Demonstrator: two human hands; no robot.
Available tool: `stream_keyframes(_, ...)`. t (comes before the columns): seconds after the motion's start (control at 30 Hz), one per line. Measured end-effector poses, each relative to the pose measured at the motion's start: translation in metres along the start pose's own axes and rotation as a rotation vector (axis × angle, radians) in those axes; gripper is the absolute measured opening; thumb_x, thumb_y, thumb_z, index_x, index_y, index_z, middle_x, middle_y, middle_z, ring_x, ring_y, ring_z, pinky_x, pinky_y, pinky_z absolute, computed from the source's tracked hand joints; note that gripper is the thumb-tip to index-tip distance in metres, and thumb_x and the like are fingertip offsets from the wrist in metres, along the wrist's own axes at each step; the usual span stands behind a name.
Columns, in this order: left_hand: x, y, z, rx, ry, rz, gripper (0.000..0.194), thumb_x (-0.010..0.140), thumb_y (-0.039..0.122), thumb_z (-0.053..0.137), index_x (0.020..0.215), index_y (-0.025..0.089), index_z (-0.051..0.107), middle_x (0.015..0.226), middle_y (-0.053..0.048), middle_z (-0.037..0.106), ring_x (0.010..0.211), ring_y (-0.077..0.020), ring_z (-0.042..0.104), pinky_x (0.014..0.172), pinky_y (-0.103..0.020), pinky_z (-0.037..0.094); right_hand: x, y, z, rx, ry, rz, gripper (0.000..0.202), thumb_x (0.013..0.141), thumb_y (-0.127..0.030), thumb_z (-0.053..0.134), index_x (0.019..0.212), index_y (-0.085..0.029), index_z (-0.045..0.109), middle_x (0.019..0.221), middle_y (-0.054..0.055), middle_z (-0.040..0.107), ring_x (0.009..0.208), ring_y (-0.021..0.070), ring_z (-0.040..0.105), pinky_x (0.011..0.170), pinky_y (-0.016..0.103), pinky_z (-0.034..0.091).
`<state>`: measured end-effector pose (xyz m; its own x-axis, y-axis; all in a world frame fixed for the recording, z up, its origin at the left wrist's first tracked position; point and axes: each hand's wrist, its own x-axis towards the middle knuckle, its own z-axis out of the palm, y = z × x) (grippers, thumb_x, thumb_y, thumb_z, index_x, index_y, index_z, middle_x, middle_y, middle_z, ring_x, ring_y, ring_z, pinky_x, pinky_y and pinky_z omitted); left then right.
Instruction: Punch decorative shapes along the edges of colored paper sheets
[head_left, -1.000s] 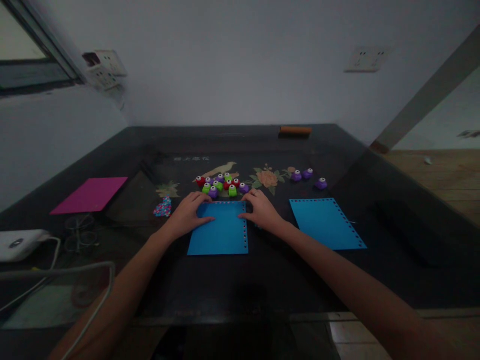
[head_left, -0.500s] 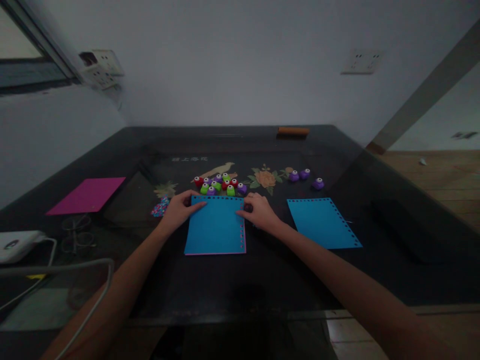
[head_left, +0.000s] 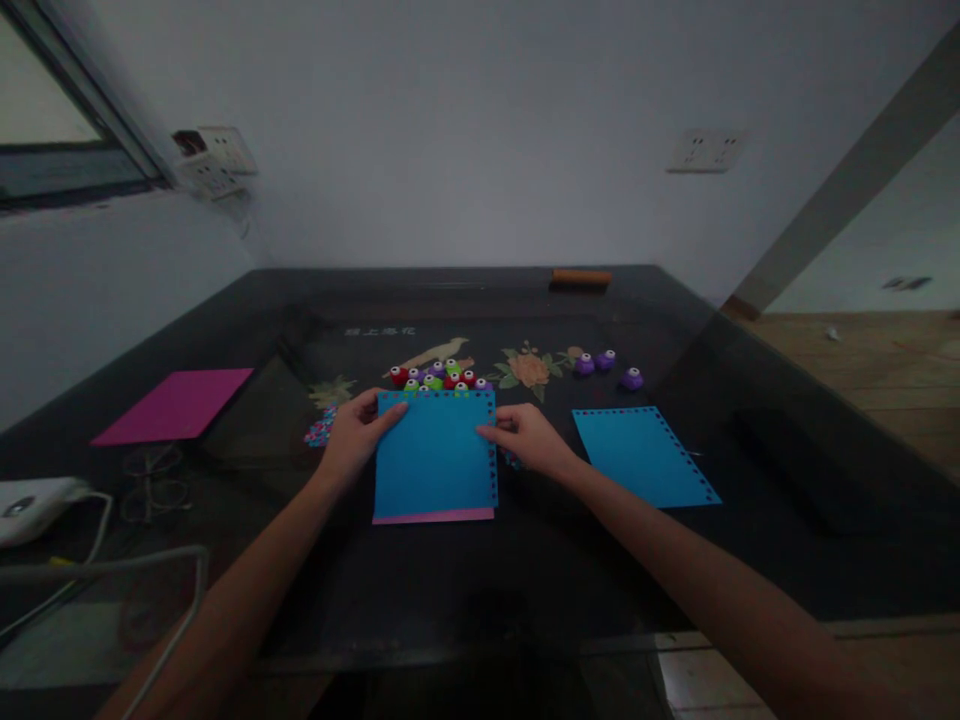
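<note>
A blue paper sheet (head_left: pixel 435 455) with punched holes along its top and right edges is lifted off the dark table (head_left: pixel 480 580). My left hand (head_left: pixel 354 432) grips its upper left edge and my right hand (head_left: pixel 526 440) grips its right edge. A pink sheet (head_left: pixel 433 516) shows as a strip below the blue one. Just behind the sheets lies a cluster of several small red, green and purple punches (head_left: pixel 442 378). A heap of coloured paper bits (head_left: pixel 319 430) lies by my left hand.
A second blue punched sheet (head_left: pixel 641 455) lies to the right, three purple punches (head_left: pixel 604 366) behind it. A magenta sheet (head_left: pixel 174 404) lies at the left, glasses (head_left: pixel 154 480) and a white device with a cable (head_left: pixel 34 500) nearer. An orange bar (head_left: pixel 581 277) sits at the far edge.
Both hands went from pressing the blue sheet flat to gripping its edges and raising its far edge. A pink sheet beneath has come into view along the near edge.
</note>
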<state>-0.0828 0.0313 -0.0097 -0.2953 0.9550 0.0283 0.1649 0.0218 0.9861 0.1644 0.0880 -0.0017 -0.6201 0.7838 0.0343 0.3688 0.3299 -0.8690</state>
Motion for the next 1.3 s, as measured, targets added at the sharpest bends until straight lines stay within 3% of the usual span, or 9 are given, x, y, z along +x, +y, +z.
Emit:
stream_keyframes(0.1,-0.007,0.007,0.003,-0.043,-0.079,-0.025,0.038,0.068,0.05,0.07,0.087,0.018,0.064,0.075,-0.002,0.067,0.063,-0.0177,0.06,0.057,-0.029,0.049,-0.003,-0.003,-0.01,0.046,0.047,0.034,0.037,0.08,-0.039,0.057,0.054,-0.02,0.039,0.049,-0.006,0.035,0.048,0.0088,0.034,0.049,0.025,0.025)
stream_keyframes(0.2,-0.014,0.011,0.008,-0.002,-0.234,-0.062,0.039,0.07,0.053,0.067,0.086,0.018,0.065,0.076,-0.003,0.069,0.066,-0.0201,0.062,0.06,-0.031,0.051,-0.009,-0.003,-0.024,0.084,0.091,0.057,0.037,0.079,-0.042,0.057,0.055,-0.02,0.039,0.05,-0.006,0.035,0.048,0.0087,0.034,0.049,0.025,0.026)
stream_keyframes(0.33,-0.022,0.009,0.019,0.166,-0.412,-0.044,0.037,0.073,0.055,0.061,0.07,0.018,0.062,0.065,-0.002,0.065,0.057,-0.0178,0.059,0.053,-0.029,0.047,-0.019,0.001,-0.042,0.051,0.147,0.045,0.037,0.079,-0.044,0.056,0.055,-0.02,0.04,0.051,-0.006,0.033,0.049,0.0089,0.031,0.049,0.026,0.023)
stream_keyframes(0.43,-0.028,0.008,0.031,0.27,-0.485,-0.017,0.041,0.077,0.055,0.056,0.059,0.019,0.054,0.052,0.0,0.058,0.047,-0.0145,0.053,0.046,-0.026,0.041,-0.028,0.006,-0.052,0.012,0.162,0.04,0.039,0.08,-0.045,0.055,0.054,-0.02,0.038,0.051,-0.007,0.027,0.049,0.0087,0.026,0.049,0.026,0.018)
stream_keyframes(0.53,-0.033,0.012,0.04,0.274,-0.53,-0.038,0.038,0.08,0.052,0.052,0.063,0.019,0.054,0.053,0.001,0.059,0.047,-0.0138,0.053,0.046,-0.025,0.041,-0.037,0.009,-0.06,0.018,0.144,0.057,0.04,0.081,-0.044,0.054,0.055,-0.021,0.035,0.053,-0.007,0.025,0.05,0.0088,0.025,0.05,0.027,0.018)
stream_keyframes(0.8,-0.031,0.037,0.065,0.322,-0.492,0.044,0.039,0.082,0.051,0.05,0.062,0.018,0.053,0.051,0.002,0.057,0.049,-0.0138,0.054,0.05,-0.024,0.042,-0.058,0.011,-0.08,0.144,0.11,0.009,0.034,0.084,-0.041,0.051,0.059,-0.019,0.045,0.058,-0.004,0.037,0.055,0.0104,0.035,0.054,0.026,0.026)
stream_keyframes(0.9,-0.028,0.038,0.081,0.317,-0.416,0.078,0.039,0.08,0.053,0.051,0.063,0.018,0.053,0.055,0.002,0.057,0.05,-0.0141,0.053,0.05,-0.025,0.042,-0.063,0.017,-0.087,0.14,0.16,0.047,0.033,0.083,-0.04,0.053,0.059,-0.019,0.045,0.057,-0.004,0.038,0.055,0.0104,0.036,0.053,0.026,0.027)
stream_keyframes(1.03,-0.028,0.034,0.095,0.325,-0.398,0.093,0.036,0.081,0.05,0.05,0.066,0.018,0.054,0.061,0.0,0.058,0.054,-0.0149,0.054,0.053,-0.026,0.044,-0.067,0.027,-0.093,0.137,0.173,0.069,0.031,0.083,-0.038,0.053,0.059,-0.018,0.048,0.057,-0.003,0.043,0.056,0.0108,0.04,0.055,0.026,0.031)
stream_keyframes(1.3,-0.034,0.029,0.091,0.389,-0.379,0.092,0.037,0.082,0.05,0.049,0.067,0.017,0.057,0.065,-0.001,0.06,0.058,-0.0162,0.055,0.055,-0.027,0.044,-0.069,0.036,-0.083,0.307,0.01,0.177,0.019,0.074,-0.035,0.066,0.071,-0.017,0.06,0.065,0.0,0.062,0.059,0.0122,0.056,0.057,0.026,0.044)
